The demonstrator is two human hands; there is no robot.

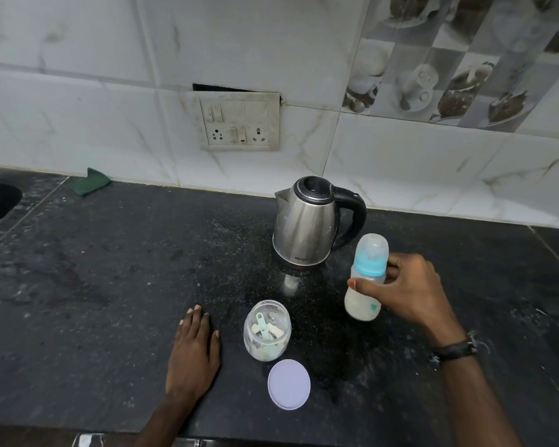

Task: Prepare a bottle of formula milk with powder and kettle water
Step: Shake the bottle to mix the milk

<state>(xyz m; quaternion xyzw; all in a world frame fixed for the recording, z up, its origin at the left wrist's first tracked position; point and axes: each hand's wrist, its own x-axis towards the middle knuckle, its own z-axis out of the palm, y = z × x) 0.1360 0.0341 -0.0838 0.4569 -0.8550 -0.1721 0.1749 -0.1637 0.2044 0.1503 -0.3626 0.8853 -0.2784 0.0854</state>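
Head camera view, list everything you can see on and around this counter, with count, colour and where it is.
Kettle: one, steel with black handle, back centre of counter.
Baby bottle: one, clear with blue collar, milky liquid inside, right of kettle.
Powder jar: one, clear, open, front centre.
Scoop: one, pale green, inside jar.
Jar lid: one, lilac, flat in front of jar.
Cloth: one, green, back left by wall.
Switchboard: one, off-white, on wall.
Counter: one, black.
Wristband: one, black, right wrist.
Left hand: flat on counter.
Right hand: grip around bottle.
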